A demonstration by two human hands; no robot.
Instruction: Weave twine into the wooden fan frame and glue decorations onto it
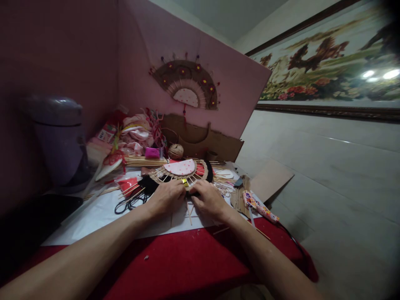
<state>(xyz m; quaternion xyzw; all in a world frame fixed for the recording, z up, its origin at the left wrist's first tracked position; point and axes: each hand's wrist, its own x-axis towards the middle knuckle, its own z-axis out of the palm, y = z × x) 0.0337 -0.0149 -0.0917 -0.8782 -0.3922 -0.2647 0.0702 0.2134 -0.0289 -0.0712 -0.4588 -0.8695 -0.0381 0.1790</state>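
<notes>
A half-round fan frame of thin sticks lies on white paper, with a pink dotted half-disc at its back centre and black yarn woven round its outer band. Both hands meet at the band's near edge. My left hand has its fingers curled and pressed on the black band. Close beside it, my right hand pinches the same edge with bent fingers. Stick ends poke out below, between the hands. Loose black yarn coils to the left of my left hand.
Behind stand a ball of twine, pink cloth and cardboard. A finished fan hangs on the pink board. At right lies a flower-patterned glue gun; at left stands a purple container. Red cloth covers the table front.
</notes>
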